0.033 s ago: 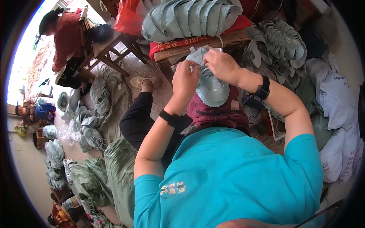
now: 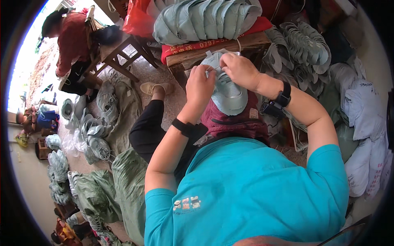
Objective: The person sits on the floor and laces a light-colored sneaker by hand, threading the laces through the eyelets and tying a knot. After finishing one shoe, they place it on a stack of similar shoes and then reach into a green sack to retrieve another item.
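Observation:
A pale blue-grey shoe upper [image 2: 229, 98] rests toe toward me on the maroon cloth [image 2: 236, 121] over my lap, its far end near the wooden bench edge. My left hand [image 2: 200, 84] is closed in a pinch at the left side of the upper's lacing area. On the opposite side, my right hand [image 2: 241, 73] also pinches, fingertips bent down over the upper. The two sets of fingertips are close together but apart. Whatever lies between the fingers is too small to make out.
A row of nested uppers [image 2: 205, 22] lies on red cloth atop the wooden bench [image 2: 180, 61]. More uppers [image 2: 305, 47] are piled at right, beside white sacks [image 2: 365, 108]. Left are loose uppers [image 2: 96, 137], green sacks [image 2: 131, 184] and a seated person [image 2: 76, 41] by a wooden stool [image 2: 119, 53].

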The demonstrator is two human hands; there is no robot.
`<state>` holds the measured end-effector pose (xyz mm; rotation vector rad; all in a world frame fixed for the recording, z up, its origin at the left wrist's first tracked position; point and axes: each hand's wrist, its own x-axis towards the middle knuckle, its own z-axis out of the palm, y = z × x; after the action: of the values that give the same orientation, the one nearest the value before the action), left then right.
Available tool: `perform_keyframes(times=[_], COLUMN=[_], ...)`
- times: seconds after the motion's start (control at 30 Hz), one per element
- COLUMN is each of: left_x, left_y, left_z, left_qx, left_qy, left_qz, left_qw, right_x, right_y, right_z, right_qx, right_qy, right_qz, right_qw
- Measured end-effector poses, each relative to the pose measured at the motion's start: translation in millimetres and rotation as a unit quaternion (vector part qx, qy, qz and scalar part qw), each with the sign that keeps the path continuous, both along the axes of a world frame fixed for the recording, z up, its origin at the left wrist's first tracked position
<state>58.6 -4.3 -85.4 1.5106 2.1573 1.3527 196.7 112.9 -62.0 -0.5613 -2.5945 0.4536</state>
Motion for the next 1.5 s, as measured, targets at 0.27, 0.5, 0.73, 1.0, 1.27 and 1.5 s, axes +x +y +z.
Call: perform_keyframes(times=[0.27,0.5,0.73,1.0,1.27,1.5], left_x=[-7.2,-9.1,-9.1,-19.0,-36.3,-30.3], left_y=[14.1,17.7,20.6,-3.9,-33.8,-53.0], left_z=[17.9,16.9,15.8,-1.5,-30.2,-21.9], left_qx=[-0.143,-0.160,-0.159,0.103,0.103,0.164], left_qy=[0.068,0.054,0.061,0.041,-0.411,-0.477], left_qz=[-0.050,-0.052,-0.063,-0.041,-0.095,-0.107], left_qw=[0.986,0.984,0.983,0.993,0.901,0.856], right_x=[-9.6,-10.5,-8.9,-13.1,-29.0,-47.9], right_y=[9.2,13.2,5.0,1.7,3.8,-15.0], right_z=[-4.2,15.7,3.2,32.7,29.1,43.0], right_qx=[-0.096,-0.027,-0.124,0.028,0.108,-0.115], right_qy=[-0.005,-0.083,-0.021,-0.111,-0.195,0.038], right_qz=[-0.006,-0.038,-0.030,0.081,0.125,0.168], right_qw=[0.995,0.995,0.992,0.990,0.967,0.978])
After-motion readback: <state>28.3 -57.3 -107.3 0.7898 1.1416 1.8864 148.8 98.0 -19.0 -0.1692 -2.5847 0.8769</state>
